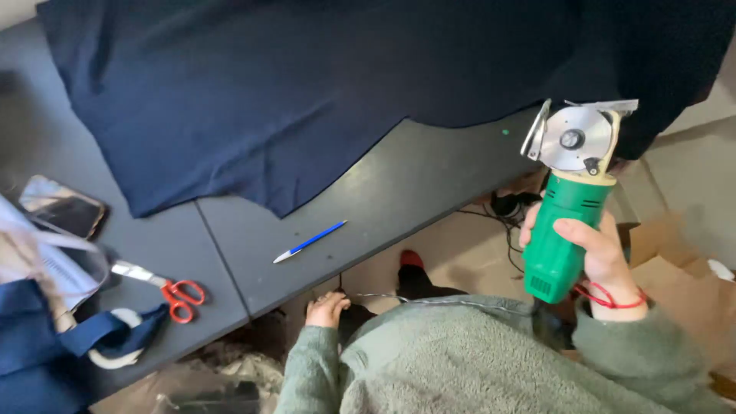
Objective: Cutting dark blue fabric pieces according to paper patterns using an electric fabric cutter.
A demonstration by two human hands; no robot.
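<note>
1. The right hand (602, 257) holds a green electric rotary cutter (567, 207) upright off the right end of the desk (399, 192), blade end up. Lifted like this, the round blade (573, 138) is clear of the cloth and of the desk top.
2. Its fingers (575, 230) are clenched around the green body, the thumb behind it. A red band sits on the wrist. The cutter's cord (429, 299) runs down and across towards the person's lap.
3. The left hand (326, 309) hangs low below the front edge of the desk, near the cord. Its fingers are loosely curled; whether they pinch the cord or hold nothing, I cannot tell.
4. A large piece of dark navy fabric (307, 84) lies spread flat over the far part of the desk, its near edge an uneven curve.
5. On the bare grey surface lie a blue pen (309, 241), red-handled scissors (165, 287) and a phone (63, 207), all well apart from the cutter. More blue cloth (31, 337) is bunched at the left edge.
</note>
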